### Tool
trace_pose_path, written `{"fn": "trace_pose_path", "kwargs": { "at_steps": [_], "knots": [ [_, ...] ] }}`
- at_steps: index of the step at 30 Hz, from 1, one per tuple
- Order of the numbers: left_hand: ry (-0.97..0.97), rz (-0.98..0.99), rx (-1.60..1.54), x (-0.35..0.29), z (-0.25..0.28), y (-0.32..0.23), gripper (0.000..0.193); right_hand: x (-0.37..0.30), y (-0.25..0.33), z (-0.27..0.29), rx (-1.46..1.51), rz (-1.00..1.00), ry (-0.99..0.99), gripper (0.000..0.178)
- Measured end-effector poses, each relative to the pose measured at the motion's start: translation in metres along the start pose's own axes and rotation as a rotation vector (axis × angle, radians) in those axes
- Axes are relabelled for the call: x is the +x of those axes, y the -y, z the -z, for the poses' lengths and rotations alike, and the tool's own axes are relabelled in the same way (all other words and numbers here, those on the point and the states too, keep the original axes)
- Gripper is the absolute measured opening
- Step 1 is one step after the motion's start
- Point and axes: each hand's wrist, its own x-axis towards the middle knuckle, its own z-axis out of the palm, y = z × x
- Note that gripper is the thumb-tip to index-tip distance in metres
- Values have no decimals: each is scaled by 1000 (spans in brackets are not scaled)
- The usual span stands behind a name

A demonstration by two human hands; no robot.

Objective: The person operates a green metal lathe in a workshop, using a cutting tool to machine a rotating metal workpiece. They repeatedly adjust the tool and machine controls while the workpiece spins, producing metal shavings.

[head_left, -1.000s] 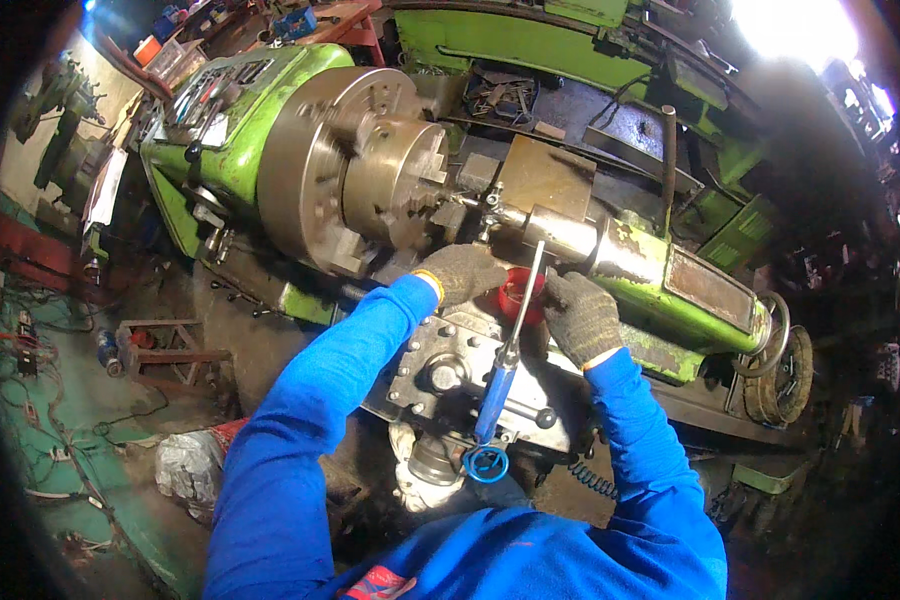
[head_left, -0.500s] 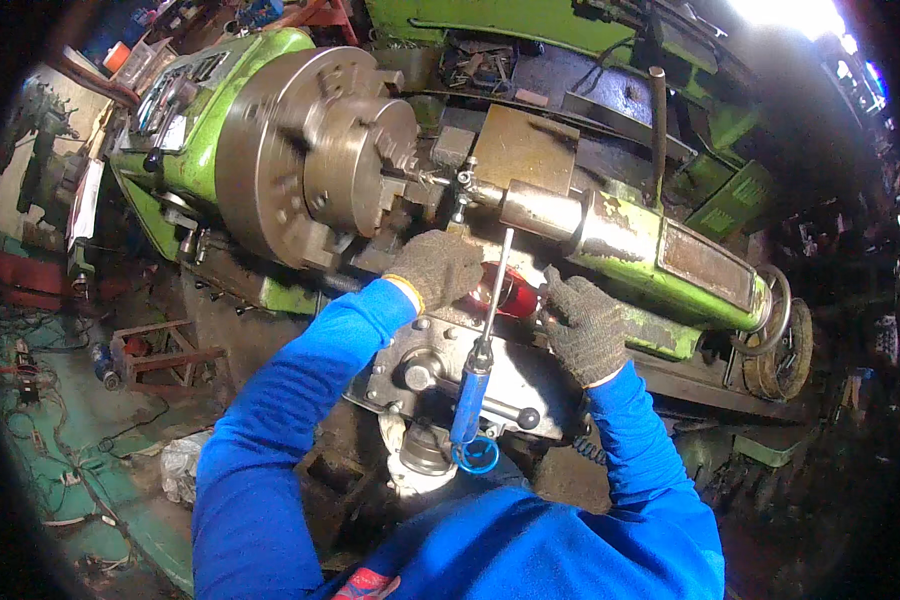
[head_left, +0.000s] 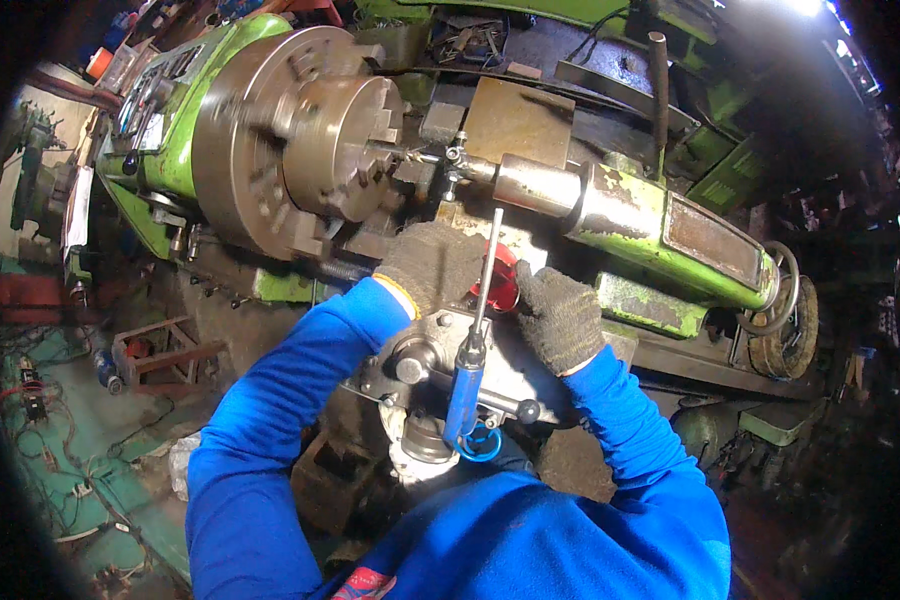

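Note:
My left hand [head_left: 432, 266], in a grey knit glove, is closed at the left side of a shiny red cup-shaped thing [head_left: 502, 282]; its fingertips are partly hidden. On the other side, my gloved right hand [head_left: 560, 318] has curled fingers against or close beside the red thing, and what they grip is hidden. A blue-handled tool [head_left: 464, 400] with a long thin metal rod and a blue loop stands between my forearms, over the lathe carriage [head_left: 520, 375]. Beyond my hands, a drill bit [head_left: 415, 157] points from the tailstock quill [head_left: 538, 186] toward the chuck [head_left: 335, 150].
The chuck is blurred, as if spinning, left of my left hand. A green tailstock [head_left: 660, 230] with a handwheel [head_left: 785, 330] extends to the right. A brown metal plate [head_left: 518, 122] lies behind the drill. Cables [head_left: 60, 450] trail over the green floor at left.
My right hand has shifted left, closer to the red thing. My left hand stays beside it. The whole view has shifted slightly.

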Motion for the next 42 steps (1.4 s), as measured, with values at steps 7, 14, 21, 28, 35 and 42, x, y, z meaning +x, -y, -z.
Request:
{"fn": "trace_pose_path", "kwargs": {
  "at_steps": [7,14,21,28,35,42],
  "knots": [
    [-77,-88,12,-7,-17,12,19,-4,3,-8,55,-59,-36,53],
    [125,57,62,-1,-6,7,21,-2,6,-32,148,-110,-24,44],
    [109,199,99,1,-3,11,28,-6,16,6,335,-403,-175,45],
    [-397,525,-374,-80,45,17,37,-27,6,95,776,-651,-650,14],
    [-716,985,-664,-279,-62,48,36,111,29,75,592,-163,-348,26],
    [-621,1284,-494,-408,-166,29,43,204,61,13,65,-40,-109,21]
  ]
}}
